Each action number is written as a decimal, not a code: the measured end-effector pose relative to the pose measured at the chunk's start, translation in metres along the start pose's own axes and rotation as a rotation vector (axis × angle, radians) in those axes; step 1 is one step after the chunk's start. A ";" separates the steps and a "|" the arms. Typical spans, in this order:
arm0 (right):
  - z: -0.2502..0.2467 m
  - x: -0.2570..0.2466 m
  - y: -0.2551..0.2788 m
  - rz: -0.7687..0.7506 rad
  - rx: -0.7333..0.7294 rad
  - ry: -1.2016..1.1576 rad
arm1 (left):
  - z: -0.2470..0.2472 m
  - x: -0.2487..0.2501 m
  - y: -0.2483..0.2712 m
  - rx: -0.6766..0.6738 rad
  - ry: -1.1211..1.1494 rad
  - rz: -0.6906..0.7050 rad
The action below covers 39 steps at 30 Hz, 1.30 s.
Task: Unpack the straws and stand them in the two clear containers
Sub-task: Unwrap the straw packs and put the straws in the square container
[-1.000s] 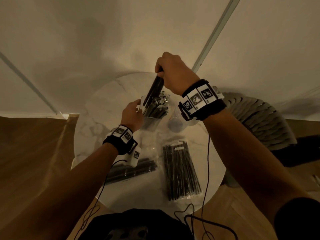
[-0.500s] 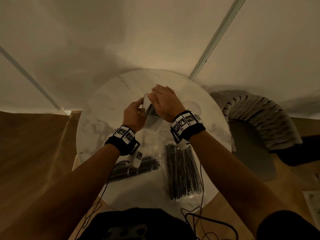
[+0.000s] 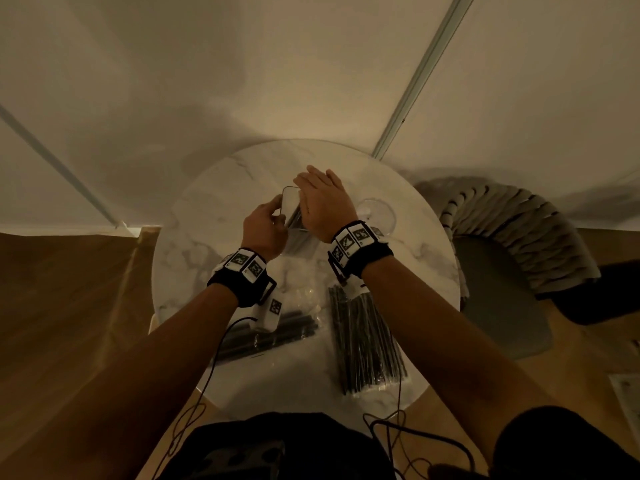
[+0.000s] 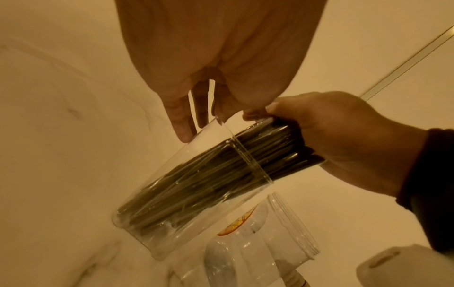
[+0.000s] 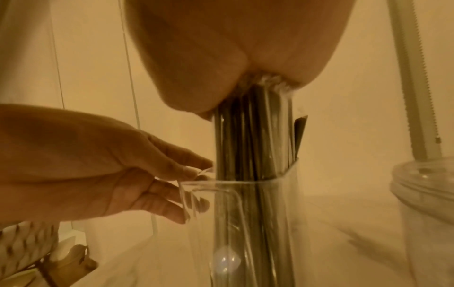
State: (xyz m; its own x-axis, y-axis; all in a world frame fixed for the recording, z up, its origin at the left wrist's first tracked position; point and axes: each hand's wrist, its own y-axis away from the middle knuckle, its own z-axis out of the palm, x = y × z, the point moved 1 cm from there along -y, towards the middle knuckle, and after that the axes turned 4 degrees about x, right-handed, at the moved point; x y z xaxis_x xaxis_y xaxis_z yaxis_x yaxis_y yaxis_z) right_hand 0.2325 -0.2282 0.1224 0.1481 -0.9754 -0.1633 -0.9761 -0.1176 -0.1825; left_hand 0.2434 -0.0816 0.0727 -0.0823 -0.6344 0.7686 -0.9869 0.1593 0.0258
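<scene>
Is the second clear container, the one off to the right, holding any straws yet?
No. In the right wrist view the second clear container stands empty, while the dark straws are all in the container under the right hand.

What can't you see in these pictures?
- Head view: the right hand covers the straws, so their tops are hidden.
- Head view: the second container is too faint to tell its contents.
- Right wrist view: the palm hides the straw tops.
- Left wrist view: the left hand's fingertips sit behind the container.

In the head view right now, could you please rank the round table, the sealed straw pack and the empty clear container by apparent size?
1. Round table
2. Sealed straw pack
3. Empty clear container, partly hidden behind the right wrist.
</scene>
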 end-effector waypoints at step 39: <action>0.098 -0.014 0.219 0.780 -0.259 -0.713 | 0.031 -0.090 0.126 -0.601 -0.561 0.096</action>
State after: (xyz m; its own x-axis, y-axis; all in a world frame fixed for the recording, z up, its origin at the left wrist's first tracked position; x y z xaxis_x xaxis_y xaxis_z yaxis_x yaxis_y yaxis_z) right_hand 0.0325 -0.2216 -0.0100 -0.5503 -0.4763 -0.6858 -0.8330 0.3699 0.4115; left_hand 0.1220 -0.0282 -0.0133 -0.3769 -0.8553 0.3556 -0.7426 0.5085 0.4359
